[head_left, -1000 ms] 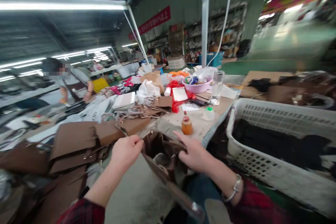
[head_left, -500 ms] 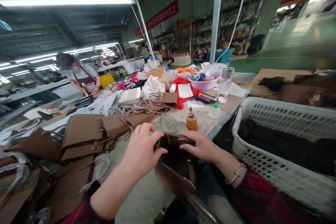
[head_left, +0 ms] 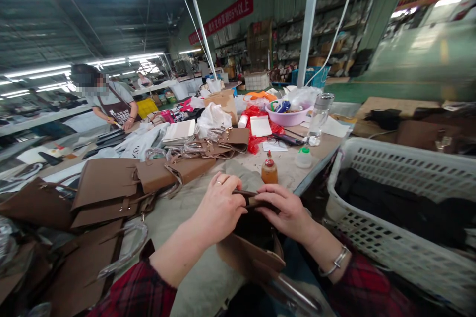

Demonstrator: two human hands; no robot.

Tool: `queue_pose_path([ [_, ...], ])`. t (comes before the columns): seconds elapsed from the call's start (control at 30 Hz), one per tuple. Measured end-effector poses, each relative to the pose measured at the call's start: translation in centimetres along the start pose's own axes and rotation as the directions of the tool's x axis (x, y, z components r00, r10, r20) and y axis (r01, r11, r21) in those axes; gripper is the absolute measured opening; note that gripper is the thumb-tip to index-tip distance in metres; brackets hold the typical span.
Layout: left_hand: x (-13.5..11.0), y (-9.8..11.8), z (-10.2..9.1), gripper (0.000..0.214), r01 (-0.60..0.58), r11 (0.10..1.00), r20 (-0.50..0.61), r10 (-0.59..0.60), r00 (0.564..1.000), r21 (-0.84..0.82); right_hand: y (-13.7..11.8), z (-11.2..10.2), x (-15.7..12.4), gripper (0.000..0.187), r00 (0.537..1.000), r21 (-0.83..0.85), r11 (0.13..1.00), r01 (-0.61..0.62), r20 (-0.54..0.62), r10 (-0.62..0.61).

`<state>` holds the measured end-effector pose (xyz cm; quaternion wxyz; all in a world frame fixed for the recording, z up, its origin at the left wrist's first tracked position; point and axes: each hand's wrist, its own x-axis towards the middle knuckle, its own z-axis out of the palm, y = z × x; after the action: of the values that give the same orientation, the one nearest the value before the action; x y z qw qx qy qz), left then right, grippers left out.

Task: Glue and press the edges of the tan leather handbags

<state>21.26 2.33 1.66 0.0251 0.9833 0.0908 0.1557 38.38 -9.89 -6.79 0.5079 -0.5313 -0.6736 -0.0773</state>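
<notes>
A brown handbag (head_left: 247, 252) stands open-mouthed in front of me, its dark inside showing and a plastic-wrapped handle hanging toward my lap. My left hand (head_left: 222, 208) pinches the far rim of the bag, thumb and fingers closed over the edge. On the same rim, just to the right, my right hand (head_left: 284, 208) grips with fingers on the outside and thumb inside. Beyond the hands stands a small bottle of amber liquid (head_left: 269, 172) with a red top. A squat white bottle with a green cap (head_left: 304, 157) is to its right.
Several brown bags (head_left: 106, 183) cover the table at left. A white plastic basket (head_left: 372, 218) with dark material stands at right. Farther back are a purple basin (head_left: 290, 115), a clear tumbler (head_left: 320, 116) and a stack of pale sheets (head_left: 180, 131). A co-worker (head_left: 111, 101) stands at far left.
My left hand has moved right and closed its fingers on the rim, nearer to my right hand. The right hand stays on the rim. The view has shifted slightly.
</notes>
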Motion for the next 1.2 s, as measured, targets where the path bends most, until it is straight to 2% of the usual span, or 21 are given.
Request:
queue_pose_path([
  [0.13, -0.6, 0.5, -0.5, 0.011, -0.035, 0.999, -0.004, 0.035, 0.999, 0.023, -0.2, -0.2, 0.0, 0.028, 0.999, -0.036, 0.998, 0.047, 0.011, -0.046],
  [0.23, -0.7, 1.3, -0.8, 0.007, -0.045, 0.999, 0.042, 0.045, 0.998, 0.016, -0.3, -0.3, 0.1, 0.03, 0.998, -0.052, 0.997, 0.052, 0.025, -0.051],
  [0.47, -0.3, 2.3, -0.4, 0.005, 0.184, 0.979, 0.142, -0.171, 0.975, -0.083, -0.4, -0.2, -0.4, 0.031, 0.999, 0.036, 0.999, -0.023, -0.03, 0.024],
  [0.6, 0.1, 2.1, 0.2, 0.016, 0.187, 0.975, 0.172, -0.165, 0.971, -0.117, -0.4, -0.3, -0.4, 0.023, 0.999, 0.046, 0.999, 0.016, -0.052, -0.014],
  [0.73, 0.2, 1.7, 1.0, 0.016, 0.134, 0.988, 0.138, -0.122, 0.983, -0.078, -0.1, -0.3, -0.6, 0.027, 0.998, 0.005, 1.0, 0.03, -0.055, -0.03],
  [0.9, 0.0, 1.6, 1.4, 0.015, 0.071, 0.989, 0.097, -0.059, 0.994, -0.13, 0.4, -0.3, -1.2, 0.032, 0.995, -0.048, 0.995, 0.086, -0.043, -0.088],
  [1.1, -0.1, 1.7, 1.7, 0.019, 0.068, 0.985, 0.036, -0.063, 0.997, -0.156, 0.0, -0.9, -0.8, 0.021, 0.997, -0.025, 0.998, 0.053, 0.054, -0.052],
  [1.2, -0.2, 1.4, 2.1, 0.018, 0.019, 0.985, -0.047, -0.027, 0.999, -0.172, -0.2, -1.3, -0.2, 0.028, 0.988, -0.057, 0.991, 0.124, 0.094, -0.119],
])
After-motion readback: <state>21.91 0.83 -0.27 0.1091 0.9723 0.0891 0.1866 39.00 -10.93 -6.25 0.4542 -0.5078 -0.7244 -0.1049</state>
